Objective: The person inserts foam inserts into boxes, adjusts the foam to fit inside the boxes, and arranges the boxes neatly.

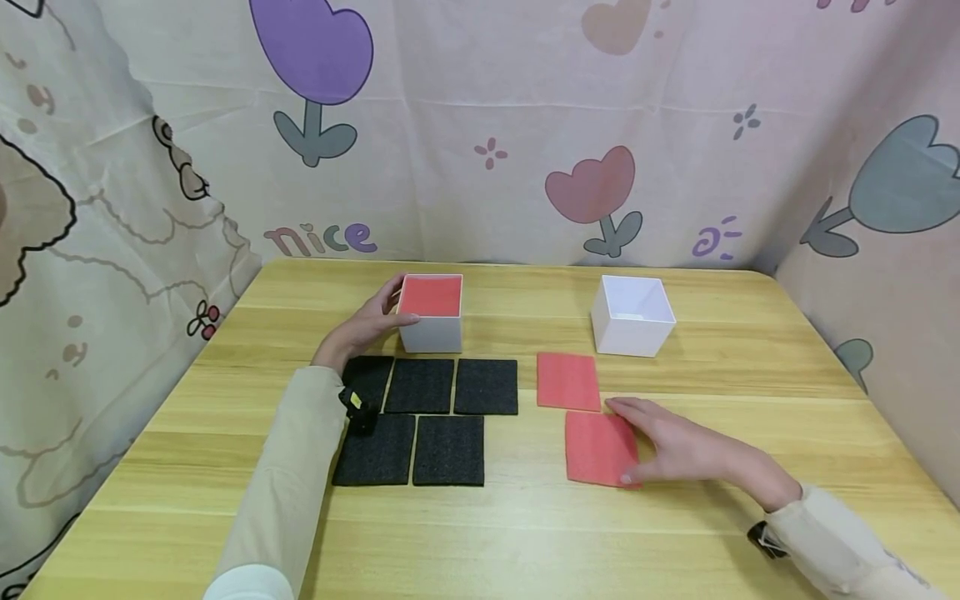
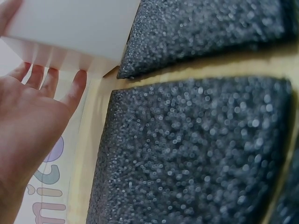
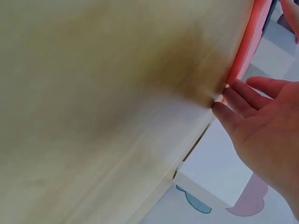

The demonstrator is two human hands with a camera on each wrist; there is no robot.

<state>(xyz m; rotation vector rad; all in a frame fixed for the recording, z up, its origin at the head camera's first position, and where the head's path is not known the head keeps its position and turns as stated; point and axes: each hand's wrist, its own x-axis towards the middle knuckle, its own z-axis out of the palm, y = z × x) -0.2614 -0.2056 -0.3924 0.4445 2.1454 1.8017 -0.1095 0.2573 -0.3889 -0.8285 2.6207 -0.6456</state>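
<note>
My left hand point(image 1: 365, 323) holds the left white box point(image 1: 431, 335), its thumb at the front near the rim and its fingertips against the side wall in the left wrist view. A red foam square point(image 1: 432, 295) fills that box's opening near the rim. On the table, my right hand point(image 1: 678, 446) spans the nearer red square point(image 1: 596, 448). Its fingers reach the far right corner and its thumb lies by the near right corner. In the right wrist view, straight fingertips point(image 3: 219, 106) touch the tabletop beside the red edge. Another red square point(image 1: 567, 381) lies just behind.
A second white box point(image 1: 634, 317) stands at the back right, with no contents showing. Several black foam squares, such as the middle one point(image 1: 423, 386), lie in two rows before the left box. A patterned cloth point(image 1: 480, 183) hangs behind the wooden table point(image 1: 517, 533).
</note>
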